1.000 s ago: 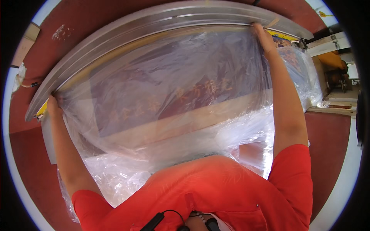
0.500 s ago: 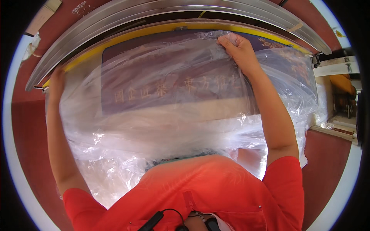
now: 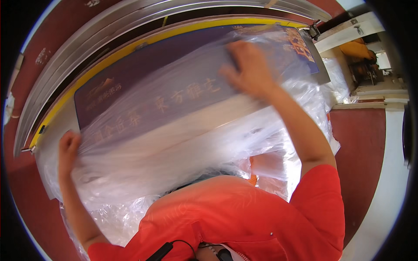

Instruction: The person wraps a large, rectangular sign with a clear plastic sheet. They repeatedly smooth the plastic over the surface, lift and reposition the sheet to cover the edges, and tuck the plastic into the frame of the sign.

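Evidently 2 bare hands on a clear plastic film over a purple sign panel

The person's left hand (image 3: pixel 69 142) is curled into a fist at the left side of the clear plastic film (image 3: pixel 135 158), gripping it, with taut folds running away from the fingers. The right hand (image 3: pixel 250 67) is above the upper right part of the panel, its thumb apart from its fingers; motion blur hides whether it pinches any film, so its grip cannot be told.

The film slants across the purple sign panel (image 3: pixel 143 65), leaving the upper left part bare and covering much of the lower part, where gold characters show through. It gathers in crumpled folds toward the person's red shirt (image 3: pixel 235 209). Gold ornament fills the panel's right end.

Along the panel's far edge runs a yellow strip (image 3: pixel 183 31), and beyond that a silver grooved metal rail (image 3: pixel 78 56). Red floor (image 3: pixel 357 165) shows at the right, below a white bar (image 3: pixel 348 32).
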A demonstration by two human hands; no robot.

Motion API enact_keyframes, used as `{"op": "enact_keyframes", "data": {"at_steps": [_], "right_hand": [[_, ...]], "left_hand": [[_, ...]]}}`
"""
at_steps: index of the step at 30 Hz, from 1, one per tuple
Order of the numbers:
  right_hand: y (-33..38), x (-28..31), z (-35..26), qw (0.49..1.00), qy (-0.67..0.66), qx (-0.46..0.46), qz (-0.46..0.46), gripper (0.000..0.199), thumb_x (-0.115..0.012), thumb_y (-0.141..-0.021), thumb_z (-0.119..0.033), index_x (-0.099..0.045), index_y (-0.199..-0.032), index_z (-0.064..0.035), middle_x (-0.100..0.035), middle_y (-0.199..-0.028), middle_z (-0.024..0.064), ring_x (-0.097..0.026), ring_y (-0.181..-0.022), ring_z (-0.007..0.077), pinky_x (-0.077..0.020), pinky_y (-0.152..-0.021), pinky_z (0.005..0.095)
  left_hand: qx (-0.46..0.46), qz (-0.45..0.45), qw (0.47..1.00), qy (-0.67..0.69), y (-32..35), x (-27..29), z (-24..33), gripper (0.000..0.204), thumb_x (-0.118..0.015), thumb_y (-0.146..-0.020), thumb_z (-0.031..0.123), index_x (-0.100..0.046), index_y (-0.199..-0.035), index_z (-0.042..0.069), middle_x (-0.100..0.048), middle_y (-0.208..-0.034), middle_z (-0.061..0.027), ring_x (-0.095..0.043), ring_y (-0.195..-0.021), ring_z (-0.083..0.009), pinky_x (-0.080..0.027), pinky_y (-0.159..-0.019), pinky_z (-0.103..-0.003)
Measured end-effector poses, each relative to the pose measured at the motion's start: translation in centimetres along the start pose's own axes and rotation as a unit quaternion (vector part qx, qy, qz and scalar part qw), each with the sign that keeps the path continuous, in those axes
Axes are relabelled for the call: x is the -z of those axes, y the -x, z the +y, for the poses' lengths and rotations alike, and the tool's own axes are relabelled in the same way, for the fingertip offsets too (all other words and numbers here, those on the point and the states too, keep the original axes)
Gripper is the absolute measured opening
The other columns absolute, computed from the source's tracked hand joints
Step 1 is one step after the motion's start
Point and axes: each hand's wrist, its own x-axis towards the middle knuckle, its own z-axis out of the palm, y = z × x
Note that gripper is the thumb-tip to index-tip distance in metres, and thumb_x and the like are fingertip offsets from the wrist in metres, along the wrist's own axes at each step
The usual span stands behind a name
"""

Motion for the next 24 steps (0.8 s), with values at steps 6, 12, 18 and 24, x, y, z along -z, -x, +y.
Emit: {"op": "enact_keyframes", "data": {"at_steps": [6, 12, 18, 24], "right_hand": [[-0.1, -1.6, -7.7, 0.997, 0.018, 0.035, -0.073, 0.070, -0.044, -0.075, -0.051, -0.028, -0.125, -0.0043, -0.026, -0.131, 0.0123, -0.018, -0.123, 0.0278, -0.0109, -0.099, 0.0420], [1.3, -1.1, -5.8, 0.990, 0.120, -0.072, -0.022, 0.072, -0.038, -0.077, -0.054, -0.030, -0.123, 0.0011, -0.029, -0.128, 0.0163, -0.018, -0.123, 0.0267, -0.0114, -0.098, 0.0431], [2.7, 0.0, -6.3, 0.980, 0.189, -0.058, -0.001, 0.057, -0.045, -0.077, -0.047, -0.042, -0.115, -0.0045, -0.040, -0.119, 0.0136, -0.033, -0.115, 0.0283, -0.0233, -0.094, 0.0416], [-3.7, -0.3, 0.9, 0.958, 0.133, -0.253, -0.020, 0.033, -0.051, -0.076, -0.037, -0.057, -0.090, -0.0080, -0.058, -0.081, 0.0093, -0.054, -0.080, 0.0270, -0.0436, -0.068, 0.0345]], "left_hand": [[0.095, 0.185, 0.972, -0.114, 8.7, 8.8, -12.4, 0.024, -0.053, -0.080, 0.016, -0.039, -0.063, 0.005, -0.028, -0.056, 0.0058, -0.024, -0.053, -0.0044, -0.022, -0.046, -0.020], [0.044, 0.289, 0.943, -0.160, 9.8, 6.8, -13.4, 0.027, -0.056, -0.079, 0.017, -0.038, -0.063, 0.005, -0.026, -0.056, 0.0037, -0.022, -0.052, -0.0062, -0.023, -0.046, -0.020], [0.061, 0.241, 0.965, -0.079, 11.6, 8.0, -15.0, 0.026, -0.055, -0.079, 0.013, -0.037, -0.062, 0.006, -0.027, -0.058, 0.0055, -0.023, -0.054, -0.0050, -0.023, -0.048, -0.019], [0.039, 0.297, 0.951, 0.071, 14.6, 11.1, -14.6, 0.009, -0.052, -0.080, 0.010, -0.051, -0.075, 0.003, -0.041, -0.070, 0.0052, -0.036, -0.065, -0.0029, -0.030, -0.061, -0.016]]}}
